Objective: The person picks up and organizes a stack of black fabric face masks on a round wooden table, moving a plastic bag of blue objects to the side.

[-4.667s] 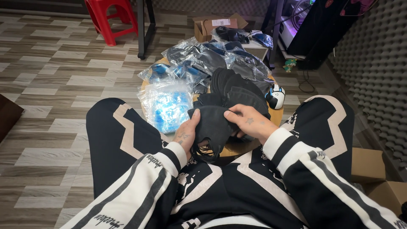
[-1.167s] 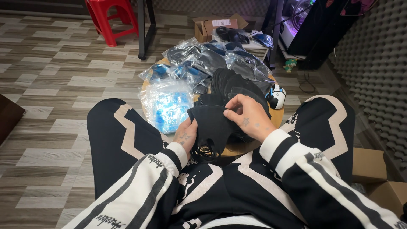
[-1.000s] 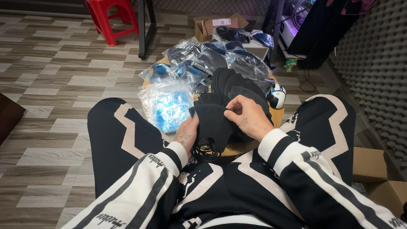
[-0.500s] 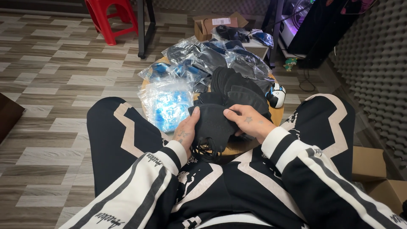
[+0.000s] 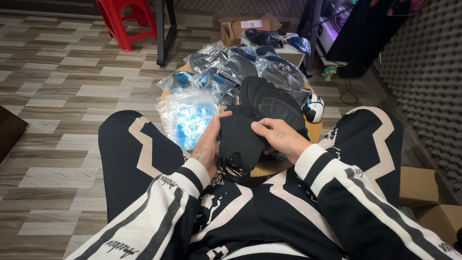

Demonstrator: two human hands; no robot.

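One black mask [image 5: 240,139] gripped by left hand [image 5: 208,147] and right hand [image 5: 279,137] | loose stack [image 5: 269,98] done | bagged packs [image 5: 190,115] unopened

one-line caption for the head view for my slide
Seated person's left hand and right hand hold a black mask over a stack of black masks.

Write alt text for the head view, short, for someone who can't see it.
Seen from above, a seated person's left hand and right hand hold a black fabric mask over a small round wooden table. The table carries a stack of black masks and clear plastic bags of blue and dark items; a red stool stands behind.
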